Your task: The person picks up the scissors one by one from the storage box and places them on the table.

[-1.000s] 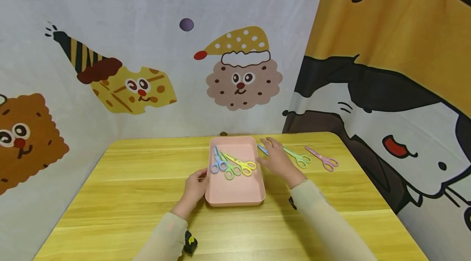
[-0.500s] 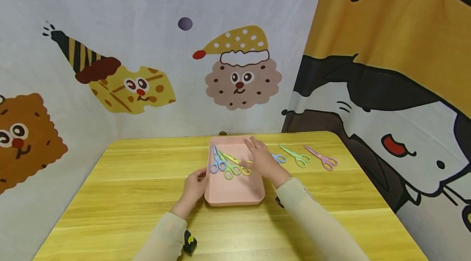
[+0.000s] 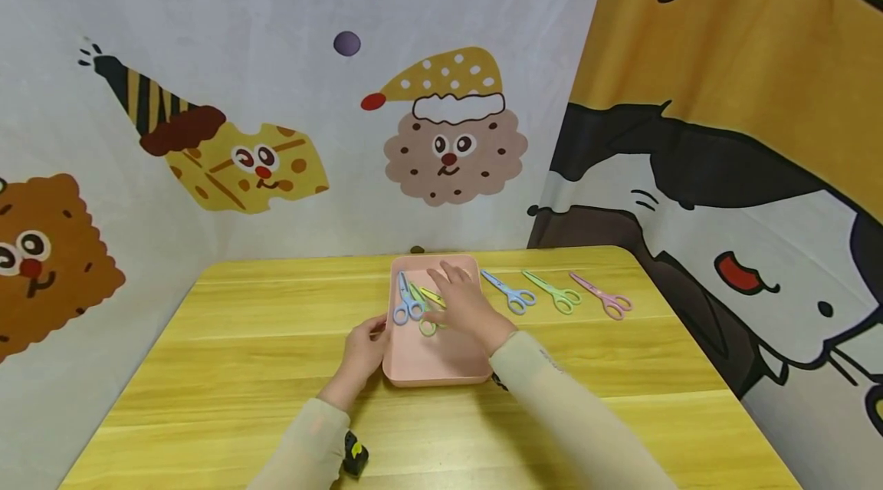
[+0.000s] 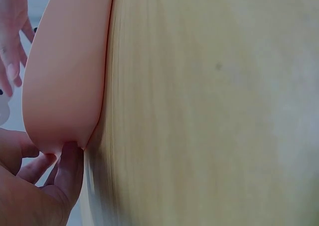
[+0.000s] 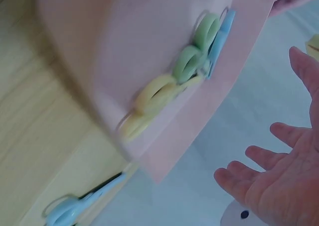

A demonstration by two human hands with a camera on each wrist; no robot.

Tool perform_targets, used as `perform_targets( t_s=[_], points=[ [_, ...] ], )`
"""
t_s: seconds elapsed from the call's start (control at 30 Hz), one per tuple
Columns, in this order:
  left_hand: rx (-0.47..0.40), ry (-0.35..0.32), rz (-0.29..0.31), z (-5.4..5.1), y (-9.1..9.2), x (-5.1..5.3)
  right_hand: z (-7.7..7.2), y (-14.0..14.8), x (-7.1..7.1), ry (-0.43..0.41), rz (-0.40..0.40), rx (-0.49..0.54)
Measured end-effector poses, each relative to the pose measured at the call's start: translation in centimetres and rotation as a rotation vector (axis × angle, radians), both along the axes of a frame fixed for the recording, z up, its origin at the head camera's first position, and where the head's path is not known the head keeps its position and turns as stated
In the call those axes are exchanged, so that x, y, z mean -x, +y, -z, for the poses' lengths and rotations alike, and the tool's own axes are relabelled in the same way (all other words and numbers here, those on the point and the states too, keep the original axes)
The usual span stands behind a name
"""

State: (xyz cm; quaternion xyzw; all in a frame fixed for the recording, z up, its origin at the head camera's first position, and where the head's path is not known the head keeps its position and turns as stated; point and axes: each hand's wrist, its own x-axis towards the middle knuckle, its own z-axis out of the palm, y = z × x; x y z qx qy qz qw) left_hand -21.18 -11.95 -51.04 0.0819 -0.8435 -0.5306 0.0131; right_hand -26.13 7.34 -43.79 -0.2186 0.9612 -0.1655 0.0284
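Observation:
A pink tray (image 3: 438, 367) stands on the table. My left hand (image 3: 366, 352) grips its left side; in the left wrist view its fingers (image 4: 69, 171) pinch the tray's edge. Over the tray my right hand (image 3: 465, 310) hovers with spread fingers and holds nothing; the right wrist view shows its palm (image 5: 286, 181) bare. Inside the tray lie blue scissors (image 3: 404, 287), green scissors (image 3: 417, 294) and yellow scissors (image 3: 432, 296). The right hand hides most of the yellow pair and part of the green pair in the head view.
Right of the tray, blue scissors (image 3: 497, 284), green scissors (image 3: 541, 283) and pink scissors (image 3: 589, 287) lie in a row on the wooden table (image 3: 276, 337). A printed cloth (image 3: 290, 76) hangs behind the table's back edge.
My right hand has moved left, from above the table scissors to above the tray, uncovering the blue scissors on the table. The left hand and the tray have hardly moved.

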Motion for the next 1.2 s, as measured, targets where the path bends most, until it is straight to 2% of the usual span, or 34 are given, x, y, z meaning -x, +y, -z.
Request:
perform_targets(
  t_s=[0.17,0.33,0.53,0.67,1.0,1.2],
  points=[
    [0.007,0.018,0.003,-0.2,0.0,-0.1,-0.1,-1.5,-0.2,-0.033,-0.006,-0.008],
    [0.006,0.022,0.008,-0.4,-0.1,-0.2,-0.1,-3.0,-0.1,-0.031,-0.008,-0.038],
    [0.008,0.02,0.01,-0.4,-0.1,-0.2,0.1,-4.6,0.1,-0.084,0.018,-0.037],
    [0.008,0.023,0.01,-0.4,0.0,-0.3,0.4,-5.5,0.0,-0.086,0.03,-0.065],
    [-0.008,0.016,0.012,-0.4,0.0,-0.2,1.6,-6.5,0.1,-0.136,0.092,-0.037],
    [-0.015,-0.004,0.009,-0.4,0.1,-0.3,2.1,-6.7,-0.4,-0.14,0.097,-0.047]
  ],
)
